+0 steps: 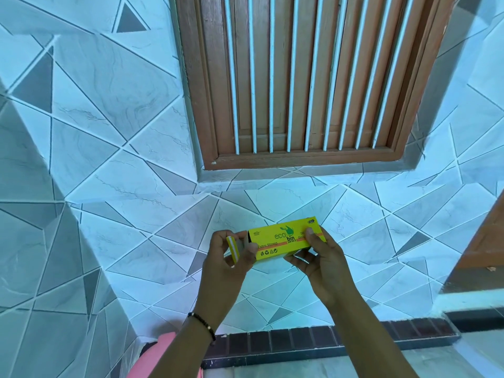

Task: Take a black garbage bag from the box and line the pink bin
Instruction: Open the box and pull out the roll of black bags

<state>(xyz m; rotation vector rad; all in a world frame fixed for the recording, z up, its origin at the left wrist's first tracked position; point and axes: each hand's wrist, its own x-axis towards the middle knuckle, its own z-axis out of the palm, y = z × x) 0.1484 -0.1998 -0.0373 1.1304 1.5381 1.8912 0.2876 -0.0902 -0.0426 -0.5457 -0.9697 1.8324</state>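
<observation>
A yellow garbage-bag box [283,240] printed "eco bin" is held up in front of the tiled wall. My right hand [317,261] grips its right end, thumb on the front face and fingers underneath. My left hand [231,255] is at the box's left end, where its fingers pinch the opened end flap [232,248]. The inside of that open end looks dark; no bag shows clearly. A curved part of the pink bin [163,350] shows at the bottom edge, partly behind my left forearm.
A wooden-framed window [308,77] with white vertical bars fills the upper wall. A dark brick-pattern skirting [313,342] runs along the floor. A wooden door edge [488,246] stands at the right. A tiled wall corner juts out on the left.
</observation>
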